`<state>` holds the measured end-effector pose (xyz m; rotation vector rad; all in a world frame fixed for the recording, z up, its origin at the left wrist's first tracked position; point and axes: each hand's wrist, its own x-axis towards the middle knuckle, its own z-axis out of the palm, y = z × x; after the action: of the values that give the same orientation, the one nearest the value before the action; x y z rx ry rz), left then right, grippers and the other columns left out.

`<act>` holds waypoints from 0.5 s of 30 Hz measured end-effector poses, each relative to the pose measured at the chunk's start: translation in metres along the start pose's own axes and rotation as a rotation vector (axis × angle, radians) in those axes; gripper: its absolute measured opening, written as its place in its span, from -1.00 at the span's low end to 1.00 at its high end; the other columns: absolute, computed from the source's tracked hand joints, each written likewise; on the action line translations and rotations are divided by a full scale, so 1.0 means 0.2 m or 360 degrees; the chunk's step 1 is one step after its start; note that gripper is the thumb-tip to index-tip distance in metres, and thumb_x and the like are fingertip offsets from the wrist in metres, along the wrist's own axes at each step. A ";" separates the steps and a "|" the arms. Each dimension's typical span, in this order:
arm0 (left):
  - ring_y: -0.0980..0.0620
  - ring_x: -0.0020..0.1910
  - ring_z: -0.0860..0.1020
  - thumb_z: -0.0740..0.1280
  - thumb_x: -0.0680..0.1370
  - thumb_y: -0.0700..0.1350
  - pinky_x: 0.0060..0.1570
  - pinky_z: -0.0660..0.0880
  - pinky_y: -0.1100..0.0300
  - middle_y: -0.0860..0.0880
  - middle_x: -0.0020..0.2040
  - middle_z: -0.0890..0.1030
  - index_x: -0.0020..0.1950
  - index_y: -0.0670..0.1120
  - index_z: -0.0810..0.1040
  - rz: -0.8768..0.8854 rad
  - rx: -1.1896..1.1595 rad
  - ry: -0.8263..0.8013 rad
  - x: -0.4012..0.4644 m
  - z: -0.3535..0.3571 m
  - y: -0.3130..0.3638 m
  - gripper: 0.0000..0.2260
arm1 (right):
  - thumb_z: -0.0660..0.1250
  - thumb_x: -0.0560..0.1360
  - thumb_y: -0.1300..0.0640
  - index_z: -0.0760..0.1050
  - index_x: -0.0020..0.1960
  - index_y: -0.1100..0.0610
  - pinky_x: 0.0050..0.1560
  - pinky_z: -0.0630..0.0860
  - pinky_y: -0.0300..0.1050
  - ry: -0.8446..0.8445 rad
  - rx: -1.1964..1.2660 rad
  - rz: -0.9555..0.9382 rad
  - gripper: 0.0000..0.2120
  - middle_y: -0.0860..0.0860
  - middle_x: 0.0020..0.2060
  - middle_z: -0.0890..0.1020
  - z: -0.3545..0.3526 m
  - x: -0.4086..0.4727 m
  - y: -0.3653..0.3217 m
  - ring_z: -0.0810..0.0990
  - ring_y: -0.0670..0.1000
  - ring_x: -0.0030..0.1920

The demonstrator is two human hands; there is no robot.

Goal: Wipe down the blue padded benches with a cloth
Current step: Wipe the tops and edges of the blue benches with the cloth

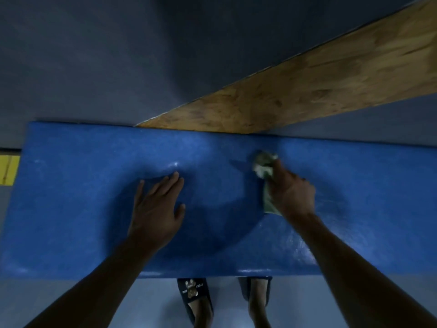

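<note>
The blue padded bench (71,209) ran as a long rectangle across the view, its vinyl-like cover finely grained and faintly glossy, with pale sheen marks near its middle and along the near edge towards the right. Its corners were softly rounded.

The left hand (155,207) lay flat on the bench a little left of its centre, palm down, fingers straight and close together, thumb spread towards the right, holding nothing; the padding around it looked slightly dimpled.

The right hand (289,192) was on the bench right of centre, well apart from the left hand, with its fingers curled round a crumpled cloth (264,165). The cloth was pale greenish-grey, soft and wrinkled; a bunched wad stuck out beyond the fingertips towards the bench's far edge, and a flatter strip trailed out under the palm towards the near edge. It was pressed against the bench's surface.

Behind the bench's far edge stood a dull blue-grey wall (94,55), smooth and matt, and a broad plank of rough, knotty plywood (307,84) slanted up from the bench's far edge towards the right. Past the bench's left end a yellow block (8,170) showed. Below the near edge, on a pale smooth floor (71,299), two feet stood in dark open-backed slippers (194,292), the left one printed with a small motif and blurred lettering.
</note>
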<state>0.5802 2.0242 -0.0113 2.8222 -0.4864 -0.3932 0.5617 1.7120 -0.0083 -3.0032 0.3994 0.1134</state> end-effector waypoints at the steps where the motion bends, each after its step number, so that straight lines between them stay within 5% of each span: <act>1: -0.02 0.42 0.43 0.22 0.49 0.07 0.47 0.08 -0.21 0.01 0.47 0.44 0.44 -0.06 0.46 0.0001 0.0007 -0.0003 0.00 0.00 0.00 -0.47 | 0.26 0.53 0.02 0.36 0.39 -0.02 -0.21 0.51 0.05 -0.0045 -0.0006 0.0184 -0.57 0.15 -0.13 0.67 -0.03 -0.02 0.08 0.64 0.27 -0.23; 8: 0.00 0.46 0.37 0.40 0.51 -0.02 0.49 0.11 -0.24 0.02 0.50 0.40 0.48 -0.06 0.41 -0.0048 0.0051 -0.0034 0.00 0.00 0.02 -0.46 | 0.19 0.55 0.11 0.34 0.43 0.00 -0.20 0.52 0.04 0.0014 0.0261 0.0565 -0.56 0.17 -0.08 0.67 0.05 -0.14 -0.30 0.65 0.28 -0.16; 11: 0.01 0.46 0.37 0.41 0.51 -0.04 0.48 0.13 -0.25 0.02 0.49 0.41 0.47 -0.06 0.42 -0.0036 0.0078 -0.0023 0.00 0.00 0.01 -0.46 | 0.25 0.47 0.03 0.49 0.24 0.04 -0.47 0.49 -0.09 0.0093 0.0402 0.0169 -0.65 0.04 -0.26 0.68 0.11 -0.20 -0.63 0.64 0.15 -0.38; 15: -0.02 0.45 0.39 0.44 0.49 -0.08 0.48 0.15 -0.25 0.00 0.48 0.43 0.46 -0.07 0.45 -0.0061 0.0054 0.0028 0.00 0.02 0.03 -0.46 | 0.38 0.32 0.13 0.37 0.15 0.04 -0.58 0.42 -0.16 0.0095 0.0336 -0.0339 -0.58 -0.02 -0.34 0.63 0.13 -0.23 -0.67 0.56 0.08 -0.53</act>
<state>0.5780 2.0187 -0.0131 2.8690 -0.4399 -0.3709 0.5516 1.8563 -0.0160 -2.8220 0.0877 -0.0345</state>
